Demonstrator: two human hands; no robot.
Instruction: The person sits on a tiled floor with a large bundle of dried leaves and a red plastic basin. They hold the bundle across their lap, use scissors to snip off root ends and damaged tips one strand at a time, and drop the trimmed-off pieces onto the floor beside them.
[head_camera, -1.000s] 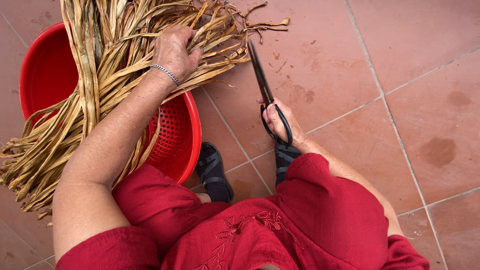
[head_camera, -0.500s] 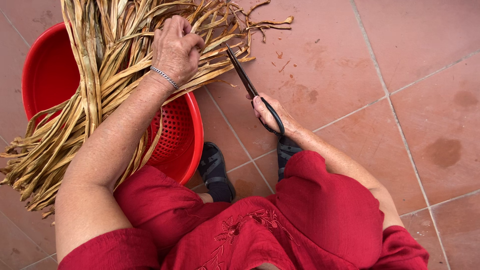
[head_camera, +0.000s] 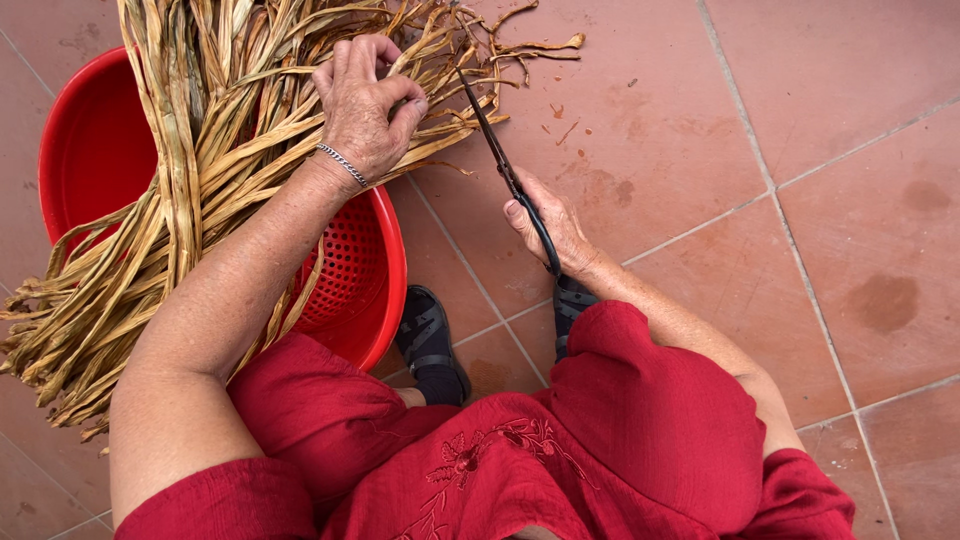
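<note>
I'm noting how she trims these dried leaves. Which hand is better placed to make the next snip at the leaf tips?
Right, probably. The right hand holds the black scissors, blades pointing into the dried leaves by the tips. The left hand is busy gripping the bundle over the red basket.

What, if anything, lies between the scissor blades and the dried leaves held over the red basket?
Nothing visible does. The scissors in the right hand point straight at the dried leaves gripped by the left hand, blade tips already among the leaf ends.
</note>
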